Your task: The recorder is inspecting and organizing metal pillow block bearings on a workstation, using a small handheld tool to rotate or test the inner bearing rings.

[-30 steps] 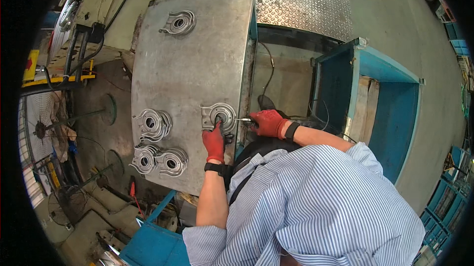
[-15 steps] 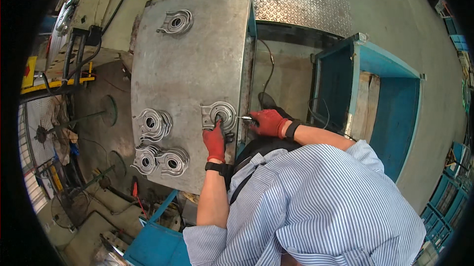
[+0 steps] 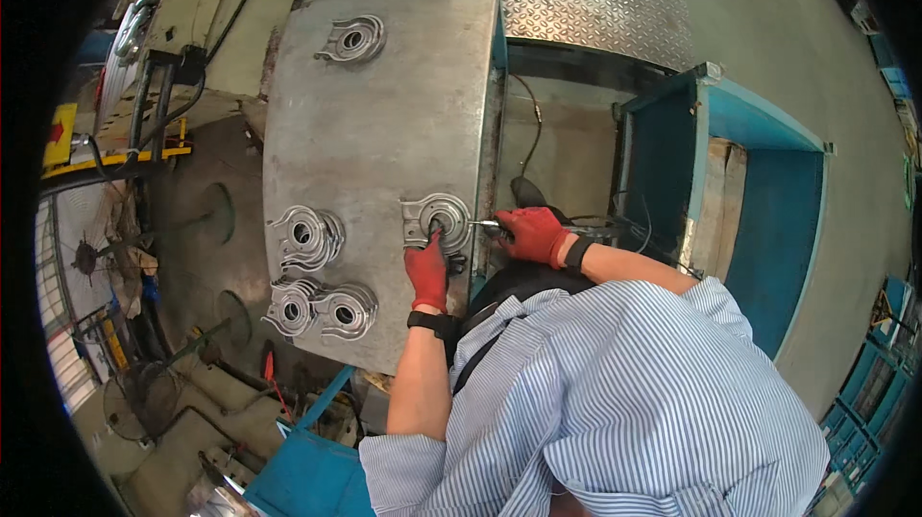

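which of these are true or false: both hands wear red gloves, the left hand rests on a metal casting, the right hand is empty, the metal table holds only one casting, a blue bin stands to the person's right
1. Both hands wear red gloves. True: the left hand and the right hand are both gloved in red.
2. The left hand rests on a metal casting. True: it lies on the ring-shaped casting at the table's near edge.
3. The right hand is empty. False: it holds a slim metal tool pointed at that casting.
4. The metal table holds only one casting. False: the metal table carries several more.
5. A blue bin stands to the person's right. True: the blue bin.
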A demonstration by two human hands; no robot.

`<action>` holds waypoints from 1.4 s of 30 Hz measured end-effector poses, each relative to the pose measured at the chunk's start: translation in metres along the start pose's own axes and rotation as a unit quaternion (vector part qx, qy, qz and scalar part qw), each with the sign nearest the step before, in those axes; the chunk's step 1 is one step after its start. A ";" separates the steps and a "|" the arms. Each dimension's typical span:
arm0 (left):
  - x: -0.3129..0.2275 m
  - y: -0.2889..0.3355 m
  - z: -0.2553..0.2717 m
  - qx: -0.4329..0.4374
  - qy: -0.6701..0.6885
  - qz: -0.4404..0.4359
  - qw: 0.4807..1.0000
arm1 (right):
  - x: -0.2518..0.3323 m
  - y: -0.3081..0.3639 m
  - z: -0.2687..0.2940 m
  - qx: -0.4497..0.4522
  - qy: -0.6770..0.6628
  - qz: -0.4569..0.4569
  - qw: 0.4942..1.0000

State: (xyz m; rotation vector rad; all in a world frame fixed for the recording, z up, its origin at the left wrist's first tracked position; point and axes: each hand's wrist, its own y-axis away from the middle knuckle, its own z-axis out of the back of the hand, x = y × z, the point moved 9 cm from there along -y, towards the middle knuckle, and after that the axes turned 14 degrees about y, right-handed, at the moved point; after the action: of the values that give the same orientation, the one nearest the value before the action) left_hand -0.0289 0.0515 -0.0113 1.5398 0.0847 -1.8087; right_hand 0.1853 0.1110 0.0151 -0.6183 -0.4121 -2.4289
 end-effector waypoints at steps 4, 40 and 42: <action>-0.006 -0.001 0.001 0.000 -0.019 -0.040 0.999 | 0.003 -0.004 0.001 -0.002 -0.015 0.037 0.999; -0.215 -0.280 -0.043 -0.023 -0.129 -0.129 0.983 | -0.115 0.017 0.075 -0.074 -0.041 -0.125 0.989; -0.195 -0.323 -0.048 0.036 -0.065 -0.069 0.995 | -0.124 0.027 0.074 -0.030 -0.050 -0.148 0.987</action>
State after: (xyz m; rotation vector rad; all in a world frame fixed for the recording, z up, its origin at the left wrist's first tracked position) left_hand -0.1729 0.4024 0.0156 1.4934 0.0660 -2.0367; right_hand 0.3149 0.1795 0.0179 -0.7524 -0.5034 -2.7085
